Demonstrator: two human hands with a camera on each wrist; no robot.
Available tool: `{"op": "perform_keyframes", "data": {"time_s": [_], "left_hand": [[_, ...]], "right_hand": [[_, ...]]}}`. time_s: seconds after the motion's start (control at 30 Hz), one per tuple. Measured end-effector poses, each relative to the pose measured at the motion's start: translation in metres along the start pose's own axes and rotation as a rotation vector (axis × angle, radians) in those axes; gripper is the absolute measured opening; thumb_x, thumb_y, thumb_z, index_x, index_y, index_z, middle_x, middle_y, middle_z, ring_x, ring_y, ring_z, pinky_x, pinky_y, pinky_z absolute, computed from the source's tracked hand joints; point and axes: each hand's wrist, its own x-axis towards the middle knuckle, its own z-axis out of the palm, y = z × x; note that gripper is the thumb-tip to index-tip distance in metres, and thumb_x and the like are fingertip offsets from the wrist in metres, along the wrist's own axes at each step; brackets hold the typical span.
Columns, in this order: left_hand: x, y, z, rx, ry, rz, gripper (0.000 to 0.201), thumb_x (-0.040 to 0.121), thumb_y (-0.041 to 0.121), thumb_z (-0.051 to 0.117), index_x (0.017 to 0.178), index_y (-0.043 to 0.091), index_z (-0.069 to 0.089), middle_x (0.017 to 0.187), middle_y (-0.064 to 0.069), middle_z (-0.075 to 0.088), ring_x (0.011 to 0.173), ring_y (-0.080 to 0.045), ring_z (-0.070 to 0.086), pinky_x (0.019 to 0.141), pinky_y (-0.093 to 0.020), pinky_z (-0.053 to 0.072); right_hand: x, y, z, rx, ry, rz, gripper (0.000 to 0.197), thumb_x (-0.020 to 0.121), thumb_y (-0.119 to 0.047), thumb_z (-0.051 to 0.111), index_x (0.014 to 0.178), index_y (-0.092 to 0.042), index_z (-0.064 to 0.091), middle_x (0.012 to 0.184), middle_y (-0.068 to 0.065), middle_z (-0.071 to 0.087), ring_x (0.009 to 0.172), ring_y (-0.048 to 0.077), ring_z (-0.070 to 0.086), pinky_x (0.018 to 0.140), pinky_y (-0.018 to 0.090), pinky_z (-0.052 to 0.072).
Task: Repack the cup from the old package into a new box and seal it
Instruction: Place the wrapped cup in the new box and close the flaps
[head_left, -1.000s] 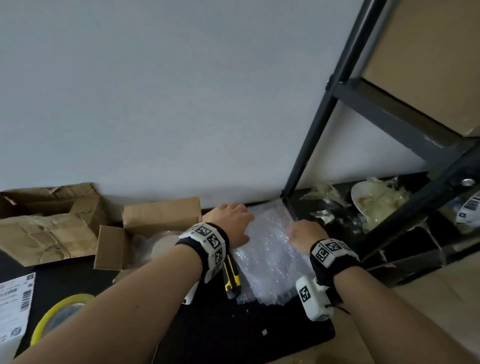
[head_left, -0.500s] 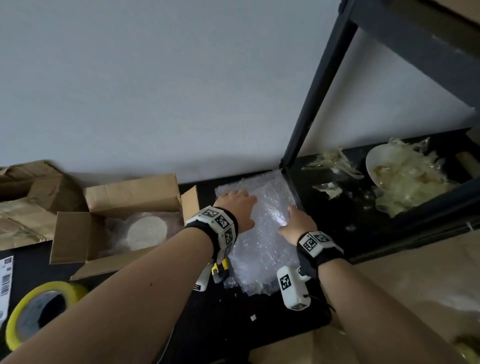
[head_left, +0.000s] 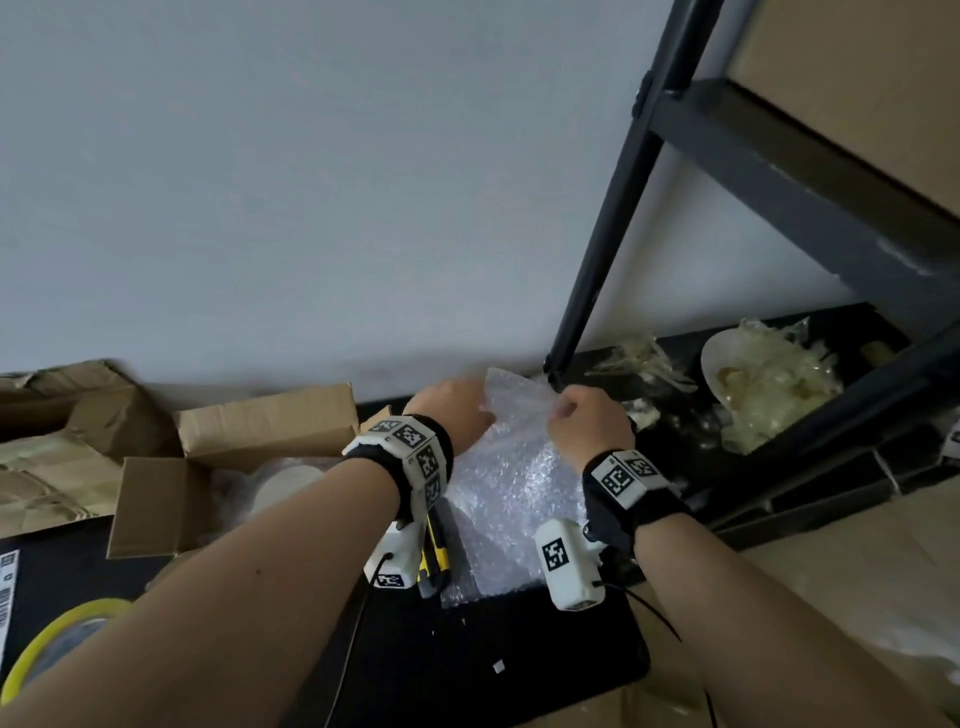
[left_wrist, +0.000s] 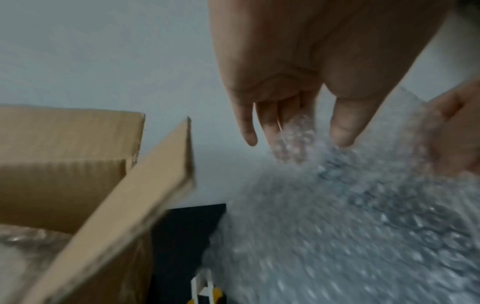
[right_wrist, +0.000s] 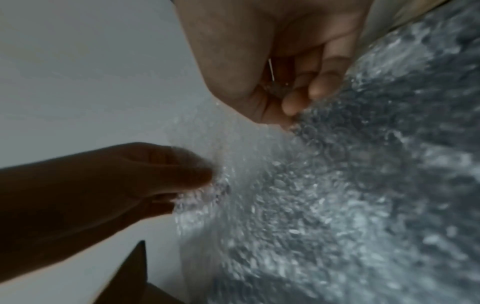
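A sheet of clear bubble wrap (head_left: 511, 478) lies on the black table, its far edge lifted. My left hand (head_left: 457, 410) pinches the far left edge of the bubble wrap (left_wrist: 293, 144) between thumb and fingers. My right hand (head_left: 584, 421) grips the far right edge, fingers curled round the bubble wrap (right_wrist: 324, 174). To the left stands an open cardboard box (head_left: 249, 441) holding a pale round cup (head_left: 283, 486) wrapped in clear film. Only the cup's round top shows.
A crumpled old cardboard package (head_left: 57, 441) lies at far left. A yellow tape roll (head_left: 52, 639) sits at the near left. A yellow utility knife (head_left: 434, 551) lies under my left wrist. A black metal shelf (head_left: 779, 395) with plastic scraps stands at right.
Both hands slid from the sheet's middle to its far edge, took hold and lifted that edge. The head view tilted upward.
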Motion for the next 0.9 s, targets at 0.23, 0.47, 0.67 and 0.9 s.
{"op": "perform_keyframes", "data": {"time_s": [0.23,0.47,0.67,0.9], "left_hand": [[-0.014,-0.001,-0.033,-0.415,0.247,-0.014,0.013,0.096,0.016,0.037,0.095,0.01,0.048,0.091,-0.013,0.068,0.084,-0.031,0.061,0.073,-0.037,0.049],[-0.034,-0.02,-0.066,-0.795,0.499,-0.01,0.011,0.099,0.015,0.038,0.089,0.013,0.041,0.066,-0.001,0.061,0.063,-0.025,0.064,0.064,-0.03,0.05],[-0.042,-0.042,-0.085,-0.889,0.586,-0.075,0.025,0.099,0.017,0.038,0.075,0.021,0.036,0.063,-0.002,0.054,0.046,-0.02,0.046,0.046,-0.026,0.039],[-0.056,-0.081,-0.095,-0.849,0.701,-0.186,0.018,0.099,0.022,0.037,0.086,0.012,0.046,0.066,0.0,0.053,0.058,-0.019,0.047,0.052,-0.028,0.036]], "right_hand": [[-0.005,-0.004,-0.029,-0.038,0.032,-0.022,0.013,0.08,-0.019,0.064,0.078,-0.019,0.051,0.075,-0.006,0.053,0.076,0.022,0.053,0.064,0.026,0.036],[-0.006,0.002,-0.042,0.135,0.051,0.089,0.024,0.083,-0.029,0.067,0.068,-0.01,0.066,0.067,0.009,0.063,0.069,0.027,0.059,0.061,0.027,0.04],[-0.011,-0.03,-0.046,0.805,0.093,0.109,0.004,0.084,-0.014,0.063,0.081,-0.012,0.063,0.092,0.011,0.07,0.086,0.023,0.065,0.075,0.029,0.049],[-0.02,-0.072,-0.025,0.746,0.037,0.061,0.038,0.067,-0.015,0.079,0.094,-0.018,0.052,0.086,0.009,0.064,0.074,0.025,0.066,0.072,0.036,0.054]]}}
